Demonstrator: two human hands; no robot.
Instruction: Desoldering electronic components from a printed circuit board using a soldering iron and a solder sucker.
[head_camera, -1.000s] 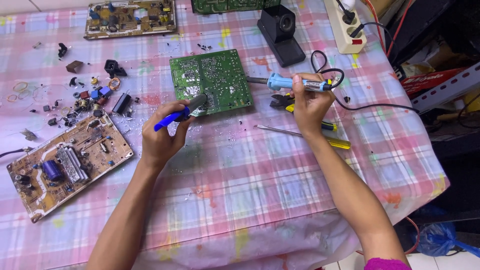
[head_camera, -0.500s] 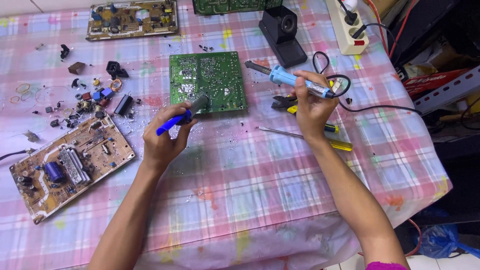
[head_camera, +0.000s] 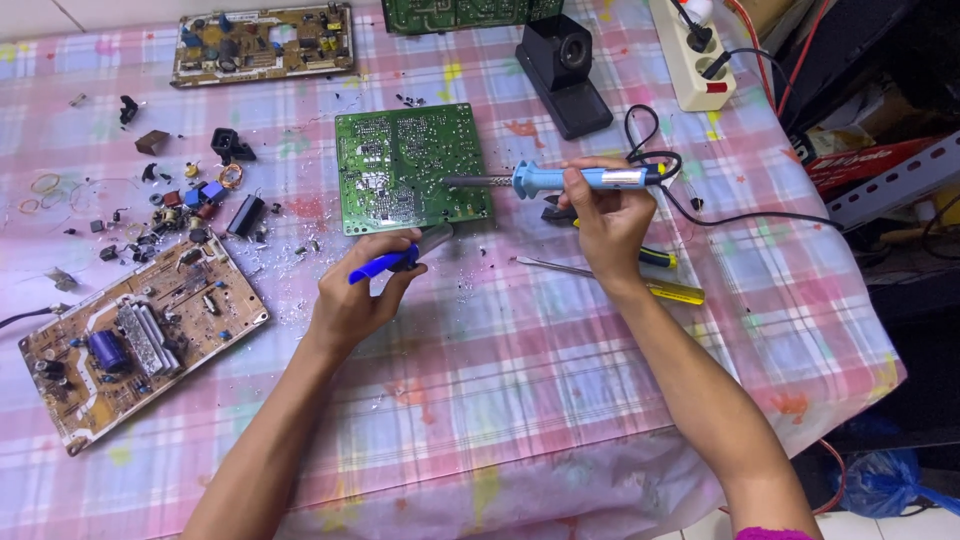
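Note:
A green circuit board (head_camera: 400, 165) lies solder-side up in the middle of the table. My right hand (head_camera: 608, 215) grips a blue soldering iron (head_camera: 560, 179), held level with its metal tip reaching left over the board's right edge. My left hand (head_camera: 358, 295) holds a blue-handled tool (head_camera: 395, 258) whose grey end touches the board's near right corner. The iron's black cord (head_camera: 700, 205) loops off to the right.
A tan board with a heat sink (head_camera: 130, 335) lies at left, loose components (head_camera: 190, 200) above it. Another tan board (head_camera: 262, 42) and a black iron stand (head_camera: 562, 72) sit at the back, a power strip (head_camera: 690, 55) at the back right. A yellow screwdriver (head_camera: 640, 285) lies by my right wrist.
My right hand has swung the soldering iron leftward, bringing its tip over the green board's right edge. My left hand and its blue-handled tool stay at the board's near corner.

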